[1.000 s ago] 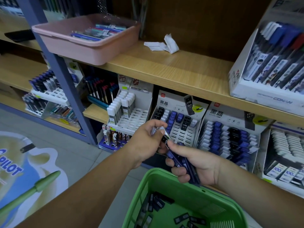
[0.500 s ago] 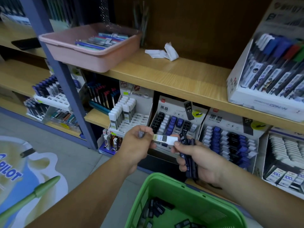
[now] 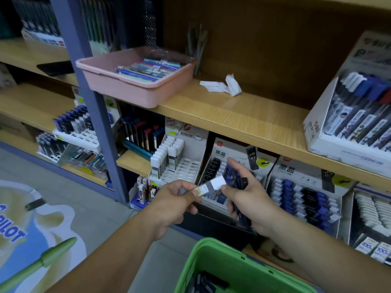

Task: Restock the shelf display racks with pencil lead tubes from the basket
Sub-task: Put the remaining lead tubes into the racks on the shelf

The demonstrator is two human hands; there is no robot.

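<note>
- Head view: compared with a second ago, both hands have risen off the green plastic basket (image 3: 211,246) at 6 o'clock. They now sit right in front of the lower-shelf racks.
- The left hand (image 3: 171,203) pinches the clear pencil lead tube with a white cap (image 3: 208,188) by its label end.
- That tube was tilted and half tucked into the right hand's bundle. It now lies near level and drawn out of it, cap toward 3 o'clock.
- The right hand (image 3: 249,199) has its fingers curled round the bundle of dark blue and black lead tubes (image 3: 243,216), index finger out straight toward 11 o'clock.
- Its thumb looks to touch the white cap. I can't tell whether it carries any of the load.
- Meaning: one tube is singled out and ready to slot.
- Likely target is the white slotted display rack (image 3: 179,166) at 11 o'clock of the left hand. It holds the same white-capped tubes, and its front slots are vacant.
- The dark bundle matches the rack of black and blue tubes (image 3: 213,166) at 12 o'clock, just behind the right hand.
- Loose dark tubes (image 3: 203,282) lie in the basket bottom, so the restock looks far from finished.
</note>
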